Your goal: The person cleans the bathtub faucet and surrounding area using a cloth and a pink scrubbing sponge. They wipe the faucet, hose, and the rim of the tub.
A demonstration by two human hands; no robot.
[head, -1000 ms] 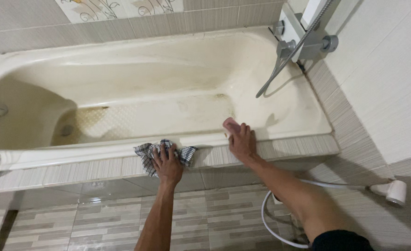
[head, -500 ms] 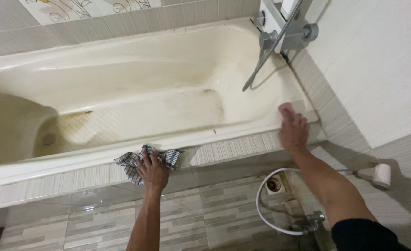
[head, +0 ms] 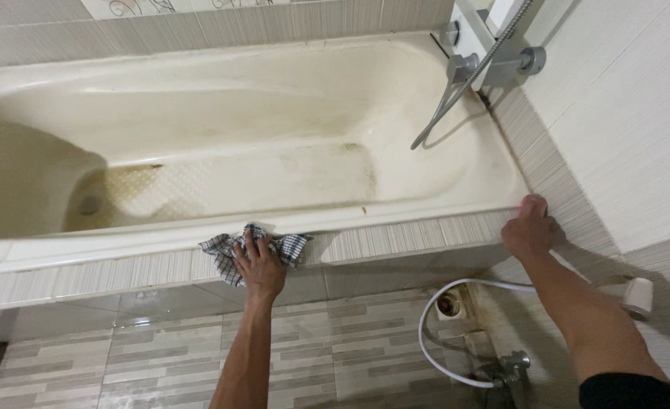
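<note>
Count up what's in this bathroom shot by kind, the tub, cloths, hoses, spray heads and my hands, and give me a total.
Cream bathtub with stained floor: 1
Checked grey-and-white cloth: 1, under the left hand
Hoses: 2, a white plastic hose and a braided metal hose
White spray head: 1
Hands: 2, the right hand on the tiled ledge
Total: 7

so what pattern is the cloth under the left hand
A dark-and-white check on the cloth, seen best in the head view.
</note>
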